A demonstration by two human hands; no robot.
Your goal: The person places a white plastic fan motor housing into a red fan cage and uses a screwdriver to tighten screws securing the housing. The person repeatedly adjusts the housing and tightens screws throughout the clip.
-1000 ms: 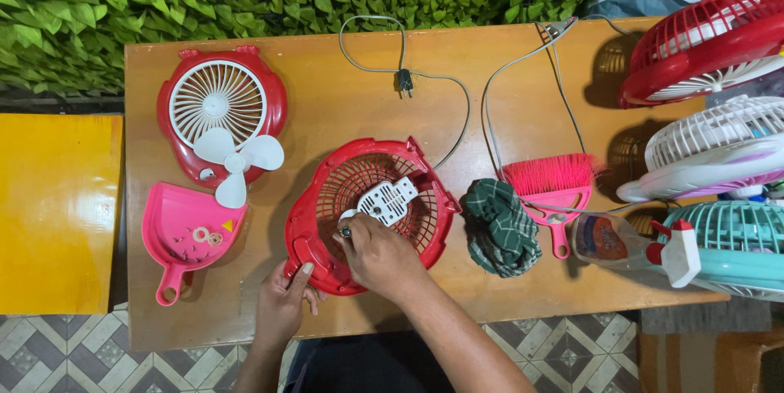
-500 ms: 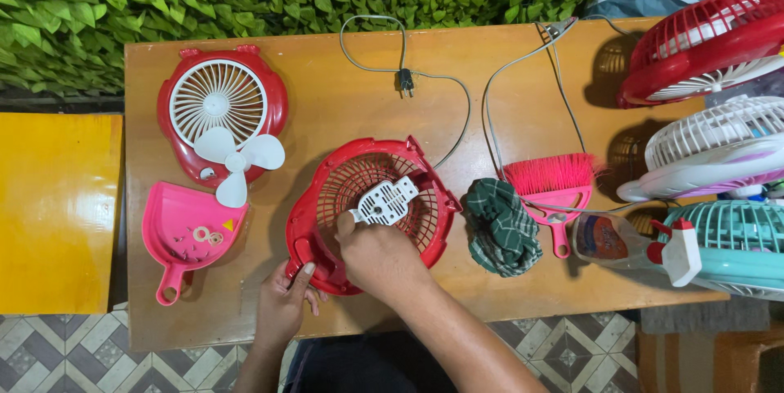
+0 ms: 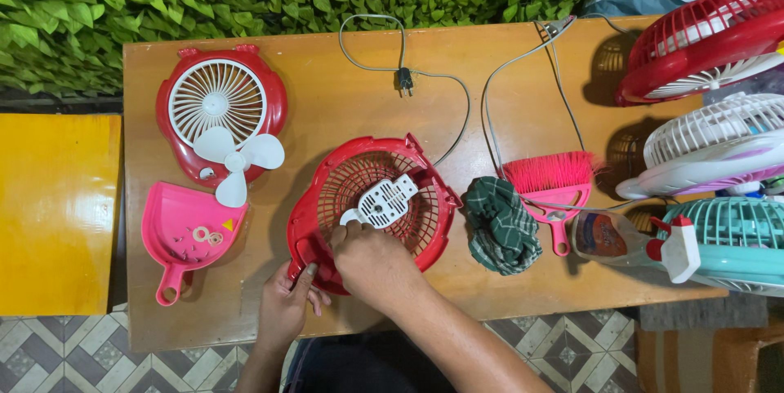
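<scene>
At the far left, beside the wooden bench, a yellow panel is lying flush against the bench's left edge. Just inside that edge, a red round fan housing with a white grille is lying flat, a loose white three-bladed propeller overlapping its lower rim. Below it, a pink plastic dustpan holding small screws and washers is sitting near the front-left corner. A strip of bare wood is running between these and the red plastic fan grille cage, which is sitting tilted at the middle of the bench, close to the front edge. The left hand is gripping the cage's lower-left rim, thumb pressed on it. The right hand is resting on the cage's lower part, fingers curled at the white slotted plate in its centre; whether they are pinching anything, I cannot tell. Bare wood is lying open behind the cage, crossed by a grey power cord with plug. Just right of the cage, a green checked cloth is touching a pink hand brush. A spray bottle and stacked fans are crowding the right edge.
</scene>
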